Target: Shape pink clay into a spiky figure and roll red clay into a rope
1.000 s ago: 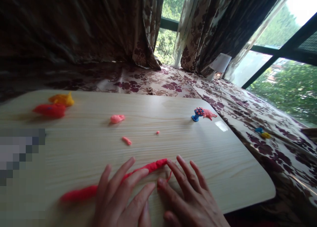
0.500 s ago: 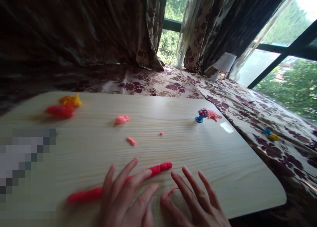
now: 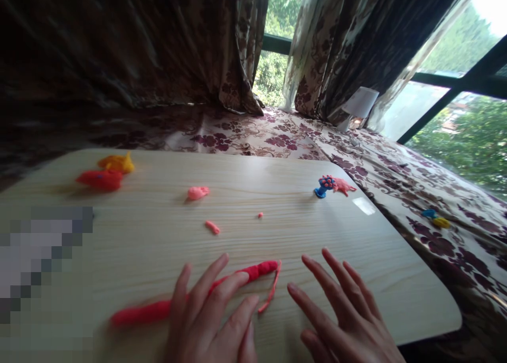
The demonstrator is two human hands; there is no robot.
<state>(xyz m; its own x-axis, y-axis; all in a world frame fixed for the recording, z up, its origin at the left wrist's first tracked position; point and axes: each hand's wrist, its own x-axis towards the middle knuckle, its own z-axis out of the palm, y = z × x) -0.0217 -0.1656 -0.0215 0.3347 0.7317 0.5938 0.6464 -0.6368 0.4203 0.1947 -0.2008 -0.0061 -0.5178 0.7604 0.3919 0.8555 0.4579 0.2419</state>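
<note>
A long red roll of modelling clay (image 3: 142, 313) lies slantwise across the near part of the table. My left hand (image 3: 217, 315) rests over its middle with the fingers spread, hiding that stretch. From the roll's right end a thin pink clay strand (image 3: 272, 294) runs down toward me onto the tabletop. My right hand (image 3: 336, 310) is to the right of the strand, apart from it, fingers spread and nothing in them. Beyond the hands lie a short pink clay piece (image 3: 213, 227), a tiny pink ball (image 3: 260, 215) and a pink lump (image 3: 197, 193).
A red lump (image 3: 101, 179) and a yellow lump (image 3: 119, 163) sit at the table's far left. At the far right stands a blue clay piece with pink dots (image 3: 321, 187), beside a pink flat shape (image 3: 344, 186). A lamp (image 3: 359, 104) stands beyond the table (image 3: 376, 278).
My right hand has shifted right and away from the thin strand, which now shows along its length. My left hand stays over the red roll. The view has moved slightly.
</note>
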